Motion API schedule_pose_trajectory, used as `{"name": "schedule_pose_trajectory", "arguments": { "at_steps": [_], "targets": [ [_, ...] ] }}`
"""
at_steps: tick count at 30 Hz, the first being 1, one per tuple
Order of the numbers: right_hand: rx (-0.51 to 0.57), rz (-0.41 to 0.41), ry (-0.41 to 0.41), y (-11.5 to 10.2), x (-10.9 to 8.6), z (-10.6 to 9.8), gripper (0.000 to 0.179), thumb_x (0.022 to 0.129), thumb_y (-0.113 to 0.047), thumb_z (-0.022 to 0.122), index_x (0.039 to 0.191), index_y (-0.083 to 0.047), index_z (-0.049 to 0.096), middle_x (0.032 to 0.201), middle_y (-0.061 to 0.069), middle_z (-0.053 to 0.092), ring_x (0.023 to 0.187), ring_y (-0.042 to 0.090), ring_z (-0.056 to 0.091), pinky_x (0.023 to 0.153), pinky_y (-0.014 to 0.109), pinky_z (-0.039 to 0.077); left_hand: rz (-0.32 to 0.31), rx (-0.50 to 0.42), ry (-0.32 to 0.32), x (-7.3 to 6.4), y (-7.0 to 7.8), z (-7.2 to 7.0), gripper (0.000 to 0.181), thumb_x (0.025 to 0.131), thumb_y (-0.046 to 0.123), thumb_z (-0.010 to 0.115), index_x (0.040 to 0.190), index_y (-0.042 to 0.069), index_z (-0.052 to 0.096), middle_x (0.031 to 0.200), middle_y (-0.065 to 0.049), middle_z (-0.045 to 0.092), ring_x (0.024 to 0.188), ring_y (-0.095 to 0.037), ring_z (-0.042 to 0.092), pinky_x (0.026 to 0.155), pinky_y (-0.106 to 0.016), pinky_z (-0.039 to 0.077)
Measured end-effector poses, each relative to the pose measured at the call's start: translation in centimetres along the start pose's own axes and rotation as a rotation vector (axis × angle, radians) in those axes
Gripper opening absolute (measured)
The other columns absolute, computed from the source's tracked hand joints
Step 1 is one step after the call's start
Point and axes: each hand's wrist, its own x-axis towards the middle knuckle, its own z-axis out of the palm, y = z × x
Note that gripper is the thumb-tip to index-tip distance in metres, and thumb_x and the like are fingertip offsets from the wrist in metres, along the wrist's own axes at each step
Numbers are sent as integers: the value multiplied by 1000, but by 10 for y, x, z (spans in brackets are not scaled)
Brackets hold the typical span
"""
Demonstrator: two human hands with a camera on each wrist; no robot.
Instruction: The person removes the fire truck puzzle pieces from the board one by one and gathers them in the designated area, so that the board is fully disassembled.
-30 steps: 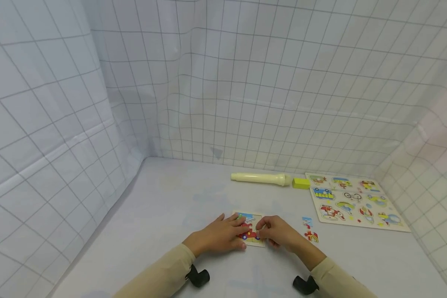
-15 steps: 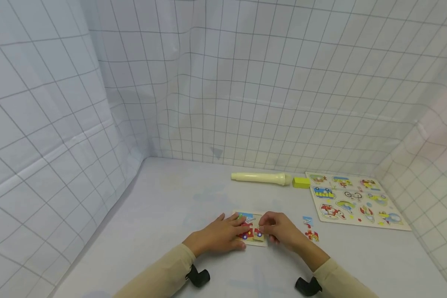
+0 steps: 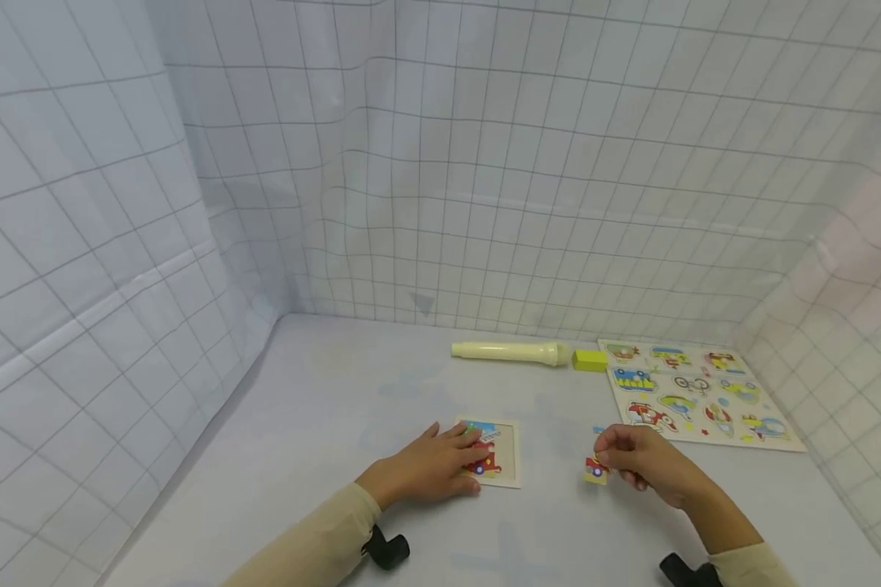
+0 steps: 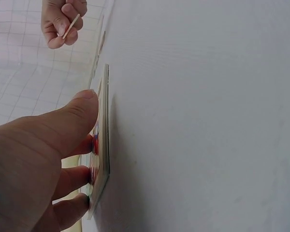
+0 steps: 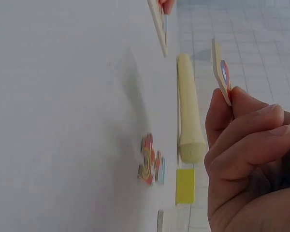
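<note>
A small framed jigsaw puzzle point(image 3: 510, 473) with a red vehicle picture lies on the table, its right strip bare of pieces. Over its left part my left hand point(image 3: 433, 465) rests with fingers spread, the fingertips pressing on the picture in the left wrist view. My right hand point(image 3: 649, 461) pinches a puzzle piece point(image 5: 220, 72) between thumb and forefinger, raised above the table to the right of the frame. That piece shows a red and blue wheel on a yellow base. Below it on the table lie loose puzzle pieces point(image 5: 149, 162), mostly hidden behind the right hand in the head view.
A cream microphone-shaped stick point(image 3: 510, 351) lies at the back, with a yellow block point(image 3: 590, 360) beside it. A larger wooden puzzle board point(image 3: 705, 395) with vehicle pictures occupies the back right. Grid-patterned white curtains point(image 3: 484, 204) enclose the table's back and sides.
My right hand has lifted the wheel piece out of the puzzle frame and carried it right, over the loose pieces. My left hand has stayed on the puzzle.
</note>
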Motion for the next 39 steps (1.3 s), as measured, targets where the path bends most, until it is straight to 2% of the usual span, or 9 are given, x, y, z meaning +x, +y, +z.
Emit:
{"name": "schedule_pose_trajectory", "arguments": {
  "at_steps": [4, 8, 17, 29, 34, 39],
  "targets": [
    [-46, 22, 3, 12, -12, -19, 27, 99, -18, 67, 109, 6, 61, 87, 4, 64, 59, 6, 47, 50, 20, 41, -1, 14, 0, -1, 1, -2, 60, 100, 55, 56, 155, 31, 46, 164, 0, 35, 154, -28, 26, 118, -63, 27],
    [-82, 53, -20, 23, -19, -28, 24, 97, -17, 68, 105, 6, 63, 85, 4, 64, 58, 7, 47, 49, 20, 40, -4, 19, -3, -1, 0, -1, 60, 100, 55, 56, 155, 32, 46, 165, 1, 33, 155, -27, 25, 118, -63, 26],
    [-128, 90, -35, 38, -18, -19, 19, 95, -17, 71, 97, 2, 67, 77, -1, 61, 58, 8, 48, 49, 20, 38, -2, 10, -8, -1, 0, -1, 60, 100, 55, 57, 155, 32, 46, 165, 1, 34, 155, -27, 26, 119, -62, 25],
    [-185, 79, 23, 25, -15, -15, 13, 94, -11, 68, 99, 1, 68, 81, 3, 60, 58, 10, 46, 50, 23, 41, -2, 10, 6, -2, 1, 1, 60, 100, 55, 56, 155, 32, 46, 165, 1, 34, 155, -27, 25, 119, -62, 25],
    [-117, 46, 42, 8, -5, -11, 30, 100, -23, 66, 111, 5, 67, 84, 5, 61, 60, 10, 47, 52, 25, 44, -2, 14, 12, -1, 0, 4, 60, 100, 56, 55, 155, 32, 45, 165, 2, 33, 155, -26, 25, 119, -61, 25],
    [-44, 24, 37, -12, 13, 4, 44, 102, -30, 64, 120, 10, 63, 87, 6, 59, 65, 13, 50, 56, 26, 47, 6, 24, 24, 0, -1, 6, 60, 101, 56, 55, 155, 32, 46, 164, 1, 35, 154, -26, 26, 119, -61, 27]
  ]
}}
